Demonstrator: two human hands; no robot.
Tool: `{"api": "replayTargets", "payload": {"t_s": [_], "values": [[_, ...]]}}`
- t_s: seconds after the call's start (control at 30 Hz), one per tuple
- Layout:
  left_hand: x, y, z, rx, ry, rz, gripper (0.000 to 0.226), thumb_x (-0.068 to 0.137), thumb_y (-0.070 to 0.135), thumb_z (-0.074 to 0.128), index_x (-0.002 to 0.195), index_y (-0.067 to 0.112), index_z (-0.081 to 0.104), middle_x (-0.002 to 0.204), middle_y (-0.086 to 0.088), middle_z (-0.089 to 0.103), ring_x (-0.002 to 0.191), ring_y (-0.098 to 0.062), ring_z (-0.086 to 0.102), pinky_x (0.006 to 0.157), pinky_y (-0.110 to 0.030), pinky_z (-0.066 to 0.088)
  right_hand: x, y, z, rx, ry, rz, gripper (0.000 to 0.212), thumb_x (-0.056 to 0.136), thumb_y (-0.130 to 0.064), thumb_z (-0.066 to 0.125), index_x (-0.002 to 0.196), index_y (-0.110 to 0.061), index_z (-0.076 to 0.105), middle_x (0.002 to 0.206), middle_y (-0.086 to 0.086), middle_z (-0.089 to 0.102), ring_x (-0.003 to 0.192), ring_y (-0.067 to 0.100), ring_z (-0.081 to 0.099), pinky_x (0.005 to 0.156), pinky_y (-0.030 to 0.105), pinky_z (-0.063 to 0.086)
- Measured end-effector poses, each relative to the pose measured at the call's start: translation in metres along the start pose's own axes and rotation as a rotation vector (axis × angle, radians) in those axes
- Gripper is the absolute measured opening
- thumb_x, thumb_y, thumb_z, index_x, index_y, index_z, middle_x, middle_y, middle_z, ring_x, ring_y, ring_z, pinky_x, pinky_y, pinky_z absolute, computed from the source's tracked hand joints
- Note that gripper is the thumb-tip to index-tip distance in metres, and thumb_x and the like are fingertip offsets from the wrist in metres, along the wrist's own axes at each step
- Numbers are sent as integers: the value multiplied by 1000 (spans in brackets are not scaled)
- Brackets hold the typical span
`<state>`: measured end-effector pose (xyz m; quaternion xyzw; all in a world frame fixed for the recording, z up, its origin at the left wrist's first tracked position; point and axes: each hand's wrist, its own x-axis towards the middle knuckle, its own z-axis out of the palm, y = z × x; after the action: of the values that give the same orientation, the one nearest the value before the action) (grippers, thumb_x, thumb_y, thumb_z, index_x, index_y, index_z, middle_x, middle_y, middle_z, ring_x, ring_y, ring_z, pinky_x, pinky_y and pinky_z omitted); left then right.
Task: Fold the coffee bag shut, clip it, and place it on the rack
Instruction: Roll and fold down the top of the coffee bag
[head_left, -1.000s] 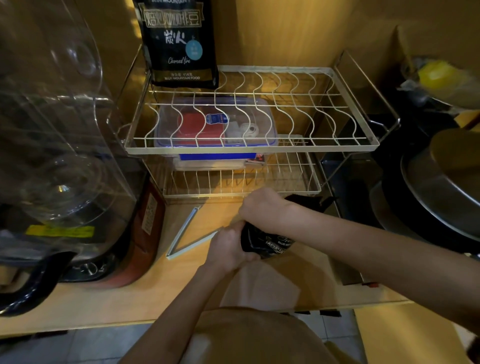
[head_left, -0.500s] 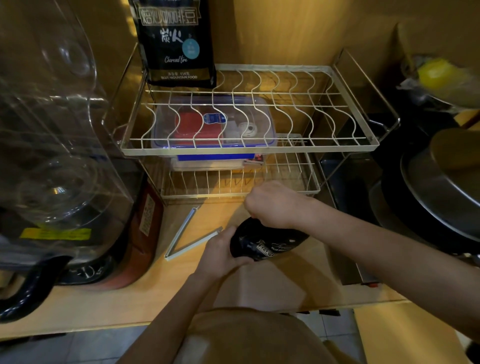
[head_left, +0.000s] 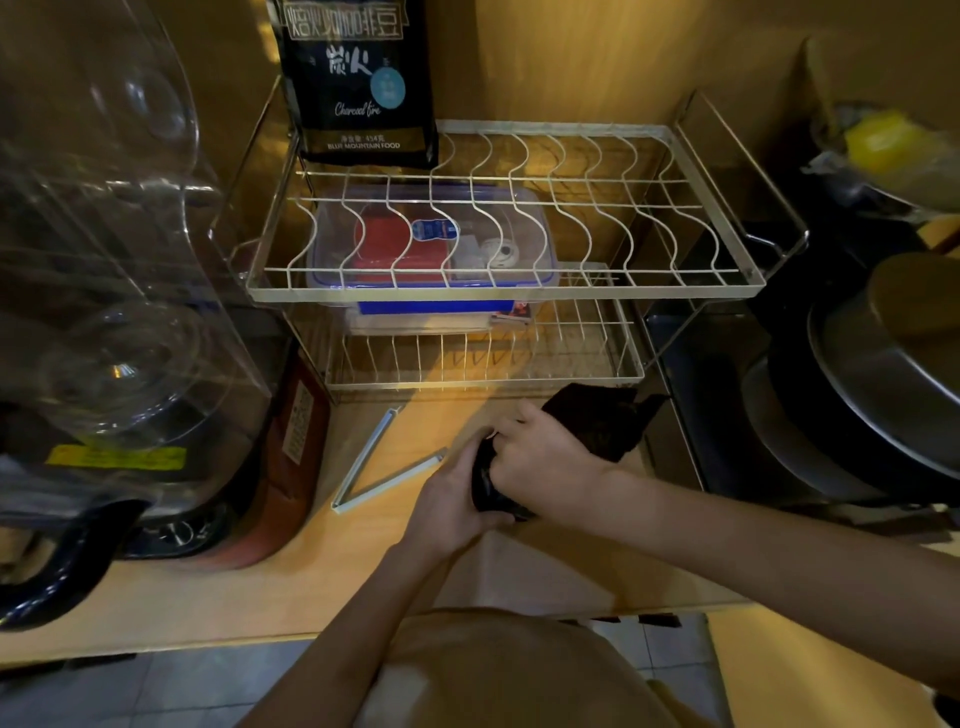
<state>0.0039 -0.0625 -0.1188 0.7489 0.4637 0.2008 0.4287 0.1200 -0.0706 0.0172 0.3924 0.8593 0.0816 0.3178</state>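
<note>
A black coffee bag (head_left: 597, 423) lies on the wooden counter in front of the wire rack (head_left: 498, 293), its top end pointing right. My left hand (head_left: 449, 501) grips the bag's near end from the left. My right hand (head_left: 540, 449) presses down over its middle, fingers curled on the bag. A pale sealing clip (head_left: 382, 467) lies open in a V on the counter, just left of my hands and apart from them. Most of the bag is hidden under my hands.
A second black coffee bag (head_left: 358, 83) stands at the back left of the rack's top shelf. A clear lidded box (head_left: 431, 244) sits on the lower shelf. A clear-domed appliance (head_left: 104, 291) fills the left. Pots (head_left: 883, 374) stack at the right.
The bag has been turned and rolled, its loose dark end now sticking out to the right. My right hand shifted right and down onto it; my left hand stays on its near end.
</note>
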Motion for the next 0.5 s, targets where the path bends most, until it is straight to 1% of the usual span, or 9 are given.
{"api": "replayTargets", "payload": {"t_s": [0.03, 0.1, 0.17, 0.23, 0.3, 0.33, 0.43, 0.5], "values": [[0, 2, -1, -4, -2, 13, 104, 58, 40, 79, 137, 34, 12, 131, -3, 52, 111, -19, 53, 85, -35, 49, 0, -1, 4, -23, -3, 20, 18, 88, -22, 53, 95, -7, 61, 109, 11, 64, 108, 28, 48, 93, 39, 34], [1, 5, -2, 14, -10, 29, 106, 59, 38, 79, 136, 40, 7, 135, -4, 49, 114, -22, 52, 88, -41, 49, -3, 1, 9, 0, 24, 29, 19, 89, -20, 51, 93, -6, 63, 107, 13, 65, 106, 30, 50, 95, 41, 34], [1, 7, -2, 25, -14, 38, 103, 60, 34, 79, 136, 38, 10, 135, -5, 49, 116, -23, 51, 89, -42, 48, -7, 7, 12, 66, 94, 8, 17, 87, -17, 52, 89, -6, 64, 104, 11, 66, 105, 30, 50, 97, 43, 34], [0, 7, -3, 6, -11, 51, 97, 62, 31, 79, 135, 33, 16, 133, -6, 50, 117, -24, 49, 91, -43, 47, -14, 15, 11, 66, 181, -44, 11, 81, -20, 58, 84, -14, 67, 96, 3, 68, 101, 25, 53, 97, 42, 38], [0, 6, -6, -25, 2, 58, 93, 64, 29, 79, 136, 27, 20, 135, -6, 48, 119, -22, 47, 94, -44, 45, -18, 21, 12, 15, 228, -76, 4, 72, -26, 67, 75, -26, 69, 84, -10, 69, 92, 16, 58, 92, 36, 45], [1, 5, -7, -37, 4, 58, 92, 65, 28, 78, 136, 23, 21, 136, -6, 46, 121, -22, 46, 96, -45, 44, -19, 23, 11, 11, 233, -98, 3, 68, -28, 70, 70, -30, 69, 78, -14, 69, 88, 13, 59, 89, 33, 48], [0, 4, -8, -50, -5, 54, 90, 66, 25, 78, 137, 16, 23, 139, -8, 43, 125, -23, 42, 101, -47, 40, -20, 22, 14, 5, 231, -121, 7, 62, -32, 75, 65, -32, 69, 72, -15, 69, 80, 10, 61, 78, 27, 50], [0, 4, -7, -34, 2, 61, 89, 66, 25, 78, 136, 16, 24, 138, -8, 44, 123, -22, 44, 100, -45, 41, -19, 18, 14, 11, 230, -131, 4, 66, -33, 72, 67, -31, 69, 74, -13, 69, 80, 10, 61, 75, 26, 49]]}}
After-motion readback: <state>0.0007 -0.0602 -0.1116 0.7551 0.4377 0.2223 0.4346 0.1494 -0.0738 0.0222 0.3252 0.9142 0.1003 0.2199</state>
